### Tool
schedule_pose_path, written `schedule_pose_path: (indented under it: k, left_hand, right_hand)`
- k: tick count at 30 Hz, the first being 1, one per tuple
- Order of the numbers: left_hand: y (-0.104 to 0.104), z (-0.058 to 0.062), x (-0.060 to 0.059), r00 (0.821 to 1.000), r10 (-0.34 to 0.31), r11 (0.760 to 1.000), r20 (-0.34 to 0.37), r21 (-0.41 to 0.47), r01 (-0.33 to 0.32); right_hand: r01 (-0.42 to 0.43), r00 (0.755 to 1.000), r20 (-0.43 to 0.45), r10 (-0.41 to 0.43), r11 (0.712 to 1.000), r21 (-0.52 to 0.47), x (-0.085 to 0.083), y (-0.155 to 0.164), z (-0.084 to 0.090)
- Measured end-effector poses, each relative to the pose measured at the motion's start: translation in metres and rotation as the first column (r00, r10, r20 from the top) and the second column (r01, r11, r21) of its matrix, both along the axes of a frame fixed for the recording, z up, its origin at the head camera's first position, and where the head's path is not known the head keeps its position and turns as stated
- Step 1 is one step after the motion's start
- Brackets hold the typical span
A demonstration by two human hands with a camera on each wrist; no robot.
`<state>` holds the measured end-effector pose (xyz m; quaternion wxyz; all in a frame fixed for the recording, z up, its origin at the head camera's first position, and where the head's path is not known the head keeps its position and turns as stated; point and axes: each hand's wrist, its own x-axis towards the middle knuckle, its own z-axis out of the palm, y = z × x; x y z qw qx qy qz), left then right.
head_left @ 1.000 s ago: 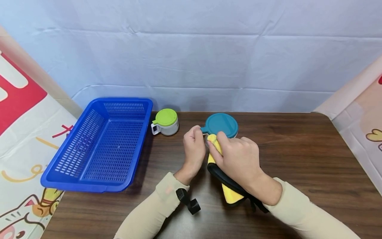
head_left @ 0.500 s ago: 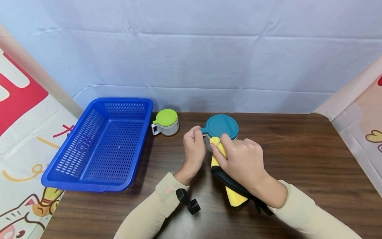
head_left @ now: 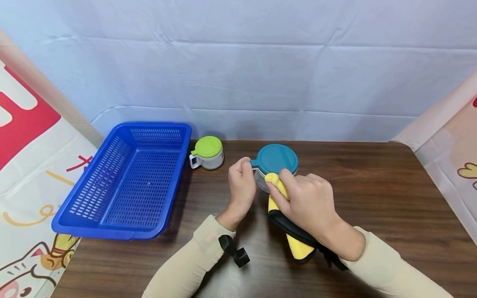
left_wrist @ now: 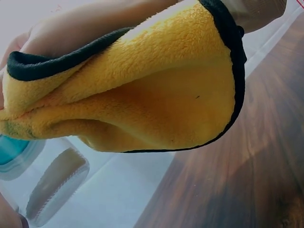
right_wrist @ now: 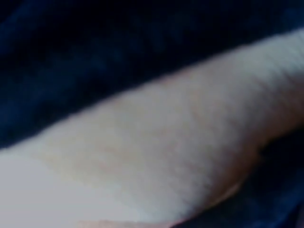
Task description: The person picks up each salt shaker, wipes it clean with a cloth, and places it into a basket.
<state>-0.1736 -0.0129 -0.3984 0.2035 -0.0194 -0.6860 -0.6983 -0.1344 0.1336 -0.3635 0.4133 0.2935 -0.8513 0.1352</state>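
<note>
A clear jar with a teal lid (head_left: pixel 275 159) stands on the wooden table (head_left: pixel 376 198) near its middle. My left hand (head_left: pixel 242 182) pinches the small tab at the lid's left edge. My right hand (head_left: pixel 305 198) grips a yellow cloth with black trim (head_left: pixel 298 246) and presses its bunched end against the jar's near side. In the left wrist view the yellow cloth (left_wrist: pixel 142 95) fills most of the frame, with the jar (left_wrist: pixel 42 171) at lower left. The right wrist view is dark and blurred, showing only skin.
A blue plastic basket (head_left: pixel 126 182) with slotted walls sits at the table's left. A small white cup with a green lid (head_left: pixel 206 152) stands between the basket and the jar. A pale cloth backdrop (head_left: pixel 238 66) hangs behind the table.
My right hand with the cloth has slid a little to the right along the jar's near side. The left hand has kept its hold on the lid tab.
</note>
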Motion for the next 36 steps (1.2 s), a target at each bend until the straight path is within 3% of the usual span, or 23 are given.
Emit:
schedule_pose_path:
  k: [22, 36]
  left_hand:
    - [-0.003, 0.002, -0.002, 0.999, 0.018, 1.0, 0.038, -0.007, -0.018]
    - [-0.005, 0.003, -0.003, 0.999, 0.019, 1.0, 0.036, 0.001, -0.019]
  right_hand:
    - [-0.065, 0.996, 0.054, 0.067, 0.997, -0.037, 0.0, 0.019, -0.001]
    - [-0.051, 0.991, 0.123, 0.055, 0.998, -0.035, -0.001, 0.033, -0.002]
